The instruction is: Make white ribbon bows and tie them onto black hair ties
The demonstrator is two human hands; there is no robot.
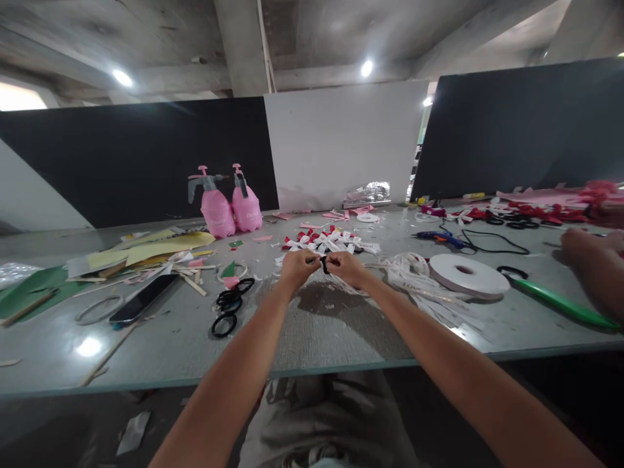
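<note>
My left hand (298, 269) and my right hand (347, 268) meet above the table, thumbs and fingers pinched. Between them is a small black hair tie (324, 264), partly hidden by the fingers. A strip of white ribbon (344, 286) hangs just under my right hand; whether it is attached to the tie I cannot tell. Right behind both hands lies a pile of red and white ribbon bows (331, 240). More black hair ties (230, 300) lie to the left of my left hand. Loose white printed ribbon (404, 273) is heaped to the right of my right hand.
A ribbon roll (465, 276), a blue glue gun (442, 239) with its cord and a green object (560, 302) lie rightward, near another person's hand (592, 260). Leftward are a phone (145, 299), paper scraps (151, 250) and pink spray bottles (218, 211).
</note>
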